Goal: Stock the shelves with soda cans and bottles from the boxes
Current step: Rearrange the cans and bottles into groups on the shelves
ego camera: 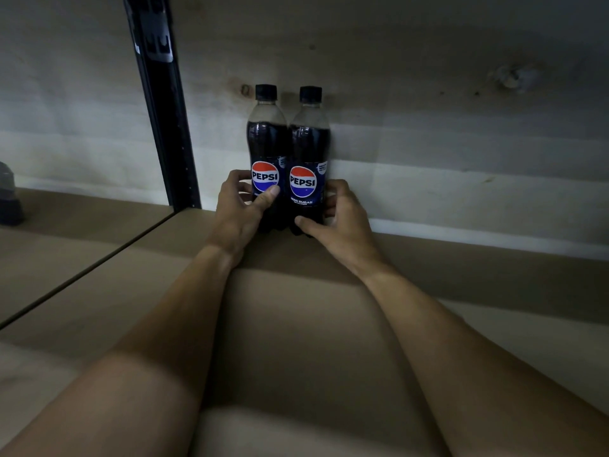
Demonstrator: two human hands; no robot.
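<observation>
Head view: one wide look down along both forearms onto a shelf.
Shelf (296, 324): a plain brown board, dimly lit, with a dark seam running diagonally across its left part.
Left bottle (267, 143): a Pepsi bottle of dark soda with a black cap, standing upright at the back of the shelf, its round logo facing the camera.
Right bottle (309, 146): the same kind, upright, touching the left bottle side by side; its label reads "Zero Sugar" under the logo.
Left hand (239, 209): grips the left bottle low down, with the thumb laid across the front just under the logo and the fingers curled round the bottle's left side.
Right hand (341, 222): grips the right bottle near its base, with the thumb pressed on the front and the fingers curled round the right side.
Back panel (428, 103): pale knotty wood just behind the bottles; whether they touch it cannot be told.
Black post (164, 120): a metal upright left of the bottles, meeting the shelf at the seam.
Dark object (8, 196): at the far left edge, too blurred to identify.
</observation>
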